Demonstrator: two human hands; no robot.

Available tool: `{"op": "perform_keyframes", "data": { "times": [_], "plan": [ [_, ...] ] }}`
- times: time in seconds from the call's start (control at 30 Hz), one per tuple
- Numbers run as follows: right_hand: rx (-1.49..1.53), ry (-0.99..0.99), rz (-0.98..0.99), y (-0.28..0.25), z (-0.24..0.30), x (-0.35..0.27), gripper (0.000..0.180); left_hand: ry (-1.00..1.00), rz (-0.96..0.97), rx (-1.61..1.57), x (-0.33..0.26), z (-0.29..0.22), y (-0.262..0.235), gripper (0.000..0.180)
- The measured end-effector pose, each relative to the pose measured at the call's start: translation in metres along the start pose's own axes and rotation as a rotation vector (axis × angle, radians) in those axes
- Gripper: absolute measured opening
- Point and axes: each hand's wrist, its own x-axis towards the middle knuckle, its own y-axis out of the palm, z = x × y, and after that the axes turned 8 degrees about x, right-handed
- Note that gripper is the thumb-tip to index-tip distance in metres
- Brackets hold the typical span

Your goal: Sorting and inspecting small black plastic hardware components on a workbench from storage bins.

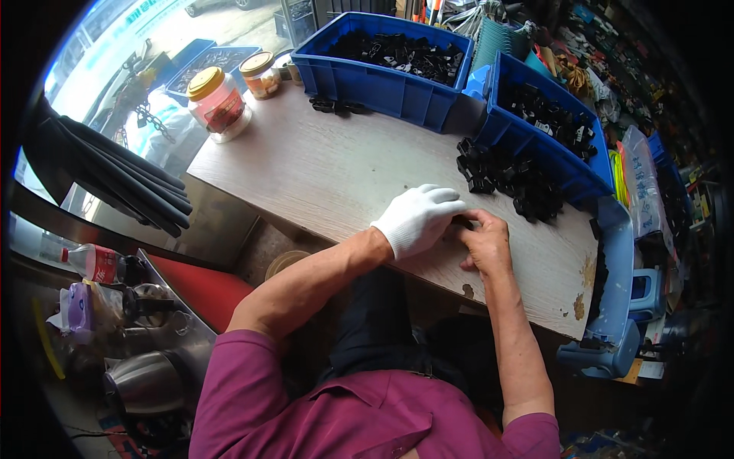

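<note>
Your left hand in the white knit glove (417, 220) and your bare right hand (484, 243) meet at the near middle of the pale wooden tabletop (329, 172), fingers of both curled together around a small black plastic part (462, 222) that shows only as a dark sliver between them; both hands look clamped on it, though the exact grip is hidden. Judged from this, you are mid-way through fitting or pressing one piece, not picking or dropping. The next move likely calls for a short reach forward and right to the loose heap of black plastic parts (508, 180) lying on the table just beyond your right hand. That heap touches the wall of the right blue plastic bin (535, 145), so room there is tight. The large blue plastic bin at the back (382, 84) stands well apart. Open board lies to your left, up to the glass jar with the yellow lid (218, 103) near the far left corner. The table's near edge runs just under your wrists; keep the part over the board.
</note>
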Motion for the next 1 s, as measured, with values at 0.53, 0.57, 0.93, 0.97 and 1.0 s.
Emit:
{"op": "perform_keyframes", "data": {
  "times": [0.53, 0.57, 0.93, 0.97, 1.0],
  "plan": [
    [0.047, -0.046, -0.068, 0.004, -0.001, -0.006, 0.029, -0.342, -0.015, 0.773, -0.014, 0.238, -0.112, 0.025],
    [0.043, -0.049, -0.067, 0.004, -0.001, -0.006, 0.030, -0.345, -0.011, 0.768, -0.018, 0.232, -0.109, 0.025],
    [0.093, -0.082, -0.053, 0.005, -0.004, -0.006, 0.032, -0.446, 0.020, 0.562, -0.018, 0.188, -0.119, 0.017],
    [0.094, -0.085, -0.047, 0.005, -0.003, -0.007, 0.032, -0.464, -0.102, 0.432, -0.019, 0.192, -0.120, 0.019],
    [0.095, -0.088, -0.042, 0.007, -0.004, -0.007, 0.032, -0.549, -0.153, 0.372, -0.019, 0.198, -0.124, 0.025]
  ]
}}
